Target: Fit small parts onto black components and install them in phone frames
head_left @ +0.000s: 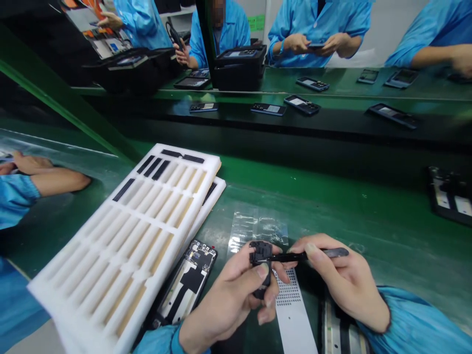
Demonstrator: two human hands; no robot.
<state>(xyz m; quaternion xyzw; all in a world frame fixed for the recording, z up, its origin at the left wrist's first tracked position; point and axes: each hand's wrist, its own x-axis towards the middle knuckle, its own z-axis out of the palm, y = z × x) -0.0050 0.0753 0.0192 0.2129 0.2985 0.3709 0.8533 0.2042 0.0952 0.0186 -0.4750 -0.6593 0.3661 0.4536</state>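
Note:
My left hand (226, 300) grips a small black plastic phone part (261, 251) between thumb and fingers. In my right hand (342, 275) is a pair of black tweezers (335, 252), pinched between thumb and fingers and lying almost level. Their tips point left and reach the edge of the black part; whether they grip anything there I cannot tell. Below the hands lies a white strip (295, 324) with rows of small dark dots. An opened phone (191, 275) with its board showing rests left of my left hand. Another opened phone frame (337, 332) is partly hidden under my right forearm.
A white foam tray (110, 241) with slots, a few holding black strips, leans at left over a second tray. Clear plastic film (241, 228) lies beyond my hands. Several phones (302, 104) sit on the shelf ahead. Co-workers in blue work across the bench; another's arm (55, 179) is at left.

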